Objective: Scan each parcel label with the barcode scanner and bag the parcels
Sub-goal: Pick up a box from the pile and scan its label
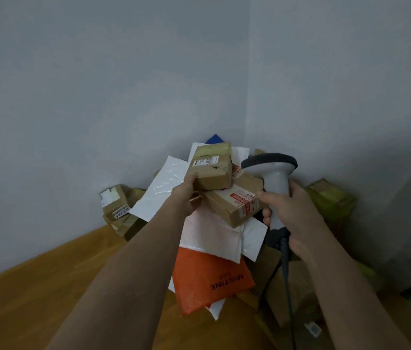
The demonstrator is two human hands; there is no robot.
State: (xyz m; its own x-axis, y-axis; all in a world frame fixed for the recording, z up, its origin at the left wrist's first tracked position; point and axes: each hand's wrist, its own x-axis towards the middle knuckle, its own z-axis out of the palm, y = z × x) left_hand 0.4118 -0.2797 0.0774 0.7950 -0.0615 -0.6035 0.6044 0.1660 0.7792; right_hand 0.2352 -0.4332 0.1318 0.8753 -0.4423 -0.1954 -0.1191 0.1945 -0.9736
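Observation:
My left hand (186, 195) grips a small brown cardboard parcel (213, 168) by its near-left corner and holds it up above the heap, its white barcode label (205, 161) facing me. My right hand (292, 218) grips the handle of a grey barcode scanner (273, 170), held upright just right of the parcel, its dark head level with the label. The scanner's cable (286, 269) hangs down from the handle. Below the held parcel lies a second cardboard box with red tape (234, 205).
Parcels are heaped in the wall corner on the wooden floor (35, 294): white poly mailers (159, 190), an orange bag (212, 281), taped boxes at the left (116, 205), yellow-green wrapped parcels at the right (330, 198). Dim objects lie at the far right edge.

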